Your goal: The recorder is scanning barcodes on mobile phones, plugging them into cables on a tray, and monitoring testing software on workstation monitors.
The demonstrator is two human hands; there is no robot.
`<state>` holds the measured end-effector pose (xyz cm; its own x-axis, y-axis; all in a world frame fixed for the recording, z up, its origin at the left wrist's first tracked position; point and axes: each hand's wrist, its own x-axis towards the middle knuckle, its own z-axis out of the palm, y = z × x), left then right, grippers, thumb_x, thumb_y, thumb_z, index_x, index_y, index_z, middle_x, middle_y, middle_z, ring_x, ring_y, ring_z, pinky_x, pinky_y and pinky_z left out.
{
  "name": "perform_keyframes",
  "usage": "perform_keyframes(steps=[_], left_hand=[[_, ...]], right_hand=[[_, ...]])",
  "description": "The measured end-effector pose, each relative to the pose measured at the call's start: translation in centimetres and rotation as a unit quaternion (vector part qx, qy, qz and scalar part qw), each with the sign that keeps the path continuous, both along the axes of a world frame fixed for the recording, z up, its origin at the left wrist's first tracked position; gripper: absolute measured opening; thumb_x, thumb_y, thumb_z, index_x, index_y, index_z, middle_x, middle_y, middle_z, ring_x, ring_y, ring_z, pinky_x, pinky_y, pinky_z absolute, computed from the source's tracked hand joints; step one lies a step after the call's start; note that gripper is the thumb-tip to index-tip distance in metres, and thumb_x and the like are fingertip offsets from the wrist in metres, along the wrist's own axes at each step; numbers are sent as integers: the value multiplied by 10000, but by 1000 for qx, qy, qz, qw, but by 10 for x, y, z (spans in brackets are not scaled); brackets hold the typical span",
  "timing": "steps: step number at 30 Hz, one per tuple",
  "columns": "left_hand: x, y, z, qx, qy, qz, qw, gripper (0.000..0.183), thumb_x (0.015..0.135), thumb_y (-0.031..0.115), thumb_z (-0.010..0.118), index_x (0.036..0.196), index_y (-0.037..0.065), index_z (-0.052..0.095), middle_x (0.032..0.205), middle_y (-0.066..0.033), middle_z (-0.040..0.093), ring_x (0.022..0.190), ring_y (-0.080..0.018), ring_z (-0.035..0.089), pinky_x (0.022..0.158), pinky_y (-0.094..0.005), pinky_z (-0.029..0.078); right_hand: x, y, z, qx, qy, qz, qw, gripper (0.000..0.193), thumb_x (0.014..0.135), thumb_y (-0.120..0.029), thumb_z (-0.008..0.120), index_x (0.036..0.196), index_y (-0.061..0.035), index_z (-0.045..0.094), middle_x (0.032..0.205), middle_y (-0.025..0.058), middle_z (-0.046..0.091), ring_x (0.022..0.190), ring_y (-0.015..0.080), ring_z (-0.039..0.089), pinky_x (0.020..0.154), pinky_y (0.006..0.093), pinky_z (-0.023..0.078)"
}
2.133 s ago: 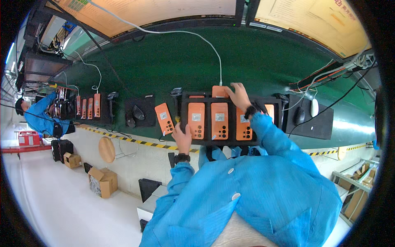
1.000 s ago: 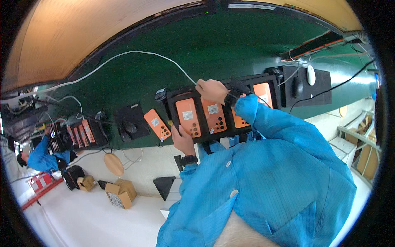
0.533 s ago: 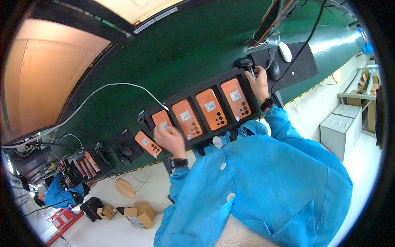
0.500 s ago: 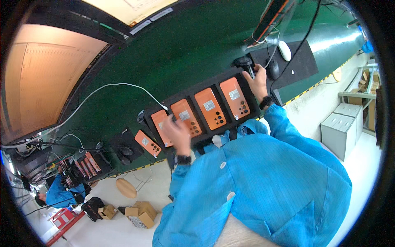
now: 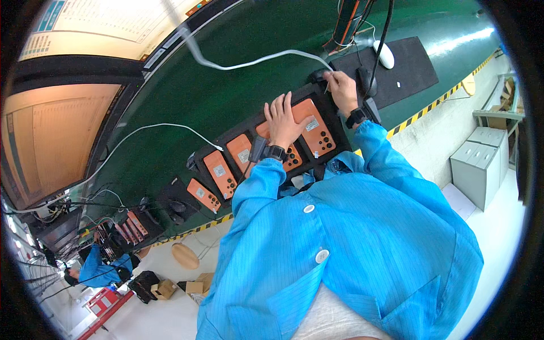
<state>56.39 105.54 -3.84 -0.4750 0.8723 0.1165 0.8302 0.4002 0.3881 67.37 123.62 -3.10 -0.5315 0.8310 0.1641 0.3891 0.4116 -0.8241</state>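
Several orange phones lie back up in a row on a black tray [image 5: 344, 144], with white labels and black camera lenses showing. My left hand [image 5: 283, 122] rests over them with fingers spread. It hides part of one phone [image 5: 292, 159], and its thumb reaches the label of the rightmost phone [image 5: 314, 127]. At the tray's far right corner my right hand [image 5: 343, 92] pinches the end of a white cable [image 5: 272, 55]. A black device [image 5: 318, 77] stands beside those fingers, partly hidden. Further left in the row are two more phones [image 5: 220, 173] [image 5: 240, 151].
A second white cable [image 5: 164, 124] ends above the left phones. One phone [image 5: 203, 195] lies outside the tray. Monitors [image 5: 62, 136] stand far left. A white mouse [image 5: 384, 54] and a black mouse [image 5: 366, 82] sit on a dark mat [image 5: 411, 68] at right. Another person [image 5: 105, 271] works far left.
My left hand has moved right along the row, from the left phones to the right ones. My right hand now has a white cable end in its fingers. The view has shifted slightly.
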Motion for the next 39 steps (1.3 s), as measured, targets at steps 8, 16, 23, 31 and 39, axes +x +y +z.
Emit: perform_keyframes(steps=[8, 16, 23, 31, 39], left_hand=[[0, 1, 1, -36, -14, 0, 999, 1015, 657, 689, 671, 1385, 71, 328, 1313, -139, 393, 1275, -314, 328, 1100, -535, 114], [-1, 1, -7, -27, -17, 12, 999, 966, 691, 691, 646, 1367, 71, 343, 1299, -139, 389, 1284, -314, 305, 1091, -547, 126], [-1, 1, -9, -35, -9, 22, 999, 909, 728, 643, 652, 1374, 95, 321, 1301, -144, 391, 1291, -318, 299, 1095, -554, 117], [1, 0, -10, 5, -15, 16, 1000, 879, 739, 631, 647, 1367, 101, 335, 1310, -147, 403, 1287, -309, 313, 1094, -550, 120], [3, -2, -14, 2, 16, 19, 1000, 886, 741, 668, 600, 1342, 59, 371, 1281, -145, 409, 1266, -309, 334, 1092, -546, 155]], right_hand=[[-48, 43, 42, -3, 156, 57, 986, 480, 870, -230, 648, 1217, 64, 495, 1019, 193, 609, 898, 282, 637, 816, 325, 498], [5, 7, -77, -159, -150, -65, 974, 665, 754, -266, 714, 1273, 54, 448, 1197, 246, 552, 1135, 375, 510, 980, 389, 400], [43, 4, -16, -265, -139, -3, 954, 332, 805, -248, 622, 976, 36, 600, 706, 97, 615, 605, 187, 609, 585, 336, 498], [100, -50, 85, -372, -187, 83, 905, 221, 831, -195, 622, 899, 9, 572, 621, 10, 533, 511, 91, 529, 462, 240, 439], [95, -77, 81, -382, -174, 130, 898, 226, 806, -187, 611, 818, 35, 569, 609, 33, 560, 489, 105, 531, 444, 263, 425]])
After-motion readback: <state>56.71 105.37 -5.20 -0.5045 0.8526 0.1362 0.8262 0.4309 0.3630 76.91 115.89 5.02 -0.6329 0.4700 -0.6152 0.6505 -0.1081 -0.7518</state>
